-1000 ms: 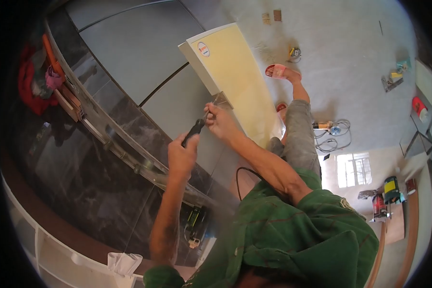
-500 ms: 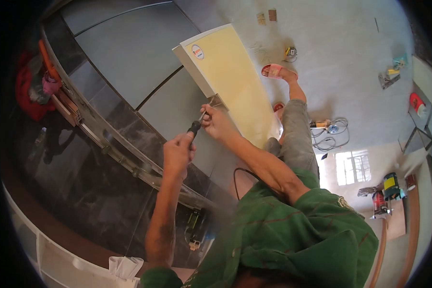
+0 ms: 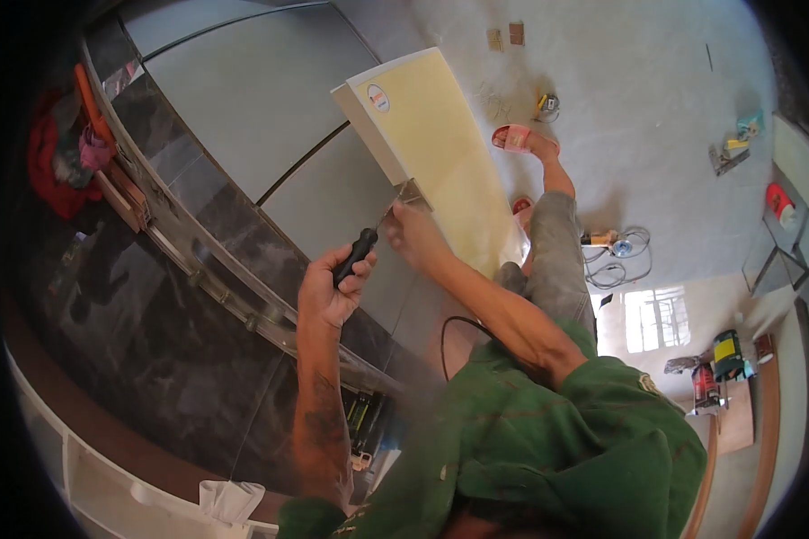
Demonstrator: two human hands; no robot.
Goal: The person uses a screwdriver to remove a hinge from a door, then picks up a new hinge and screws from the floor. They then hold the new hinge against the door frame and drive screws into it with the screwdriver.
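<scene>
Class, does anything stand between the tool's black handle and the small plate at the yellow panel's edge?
The right hand does, its fingers between the black handle and the plate, blur hiding their exact grip; nothing else visible intervenes.

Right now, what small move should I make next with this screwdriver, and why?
Perhaps steady the screwdriver with your right hand before turning it: your left hand grips it, it points toward the small plate at the yellow panel, and tip contact isn't clear.

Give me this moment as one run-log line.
left hand: gripping black screwdriver | right hand: blurred, near metal plate, grip unclear | metal plate: at edge of yellow panel
</scene>
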